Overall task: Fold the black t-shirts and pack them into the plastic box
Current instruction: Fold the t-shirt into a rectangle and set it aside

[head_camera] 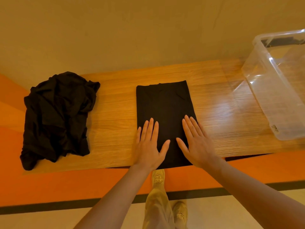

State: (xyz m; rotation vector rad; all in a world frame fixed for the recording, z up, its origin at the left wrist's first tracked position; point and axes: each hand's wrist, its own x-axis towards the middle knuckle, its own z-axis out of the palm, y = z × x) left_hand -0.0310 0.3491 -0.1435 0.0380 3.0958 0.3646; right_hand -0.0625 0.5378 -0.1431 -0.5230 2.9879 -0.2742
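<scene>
The left hand (pixel 151 146) lay flat with its fingers straight and slightly spread, pressing the near left part of the folded t-shirt (pixel 165 111). The right hand (pixel 196 144) lay likewise flat, fingers straight and held close together, pressing the near right part of the same garment, with its outer fingers reaching the shirt's right edge. Neither hand gripped anything.

The wooden table (pixel 115 103) served as the reference surface. Its long axis ran left to right across the view, and a wall stood behind its far edge.

The clear plastic box (pixel 280 103) stood at the table's right end, open side up, running away from the person at a slant. Dark material showed at its far end; what it was could not be determined.

The pile of unfolded black t-shirts (pixel 56 119) lay crumpled at the table's left end, well apart from the folded t-shirt.

The folded t-shirt lay at the table's middle as a flat rectangle. Its long axis pointed from the person toward the wall, crosswise to the table. Its near edge met the table's near edge, and its far edge stopped short of the table's far edge.
</scene>
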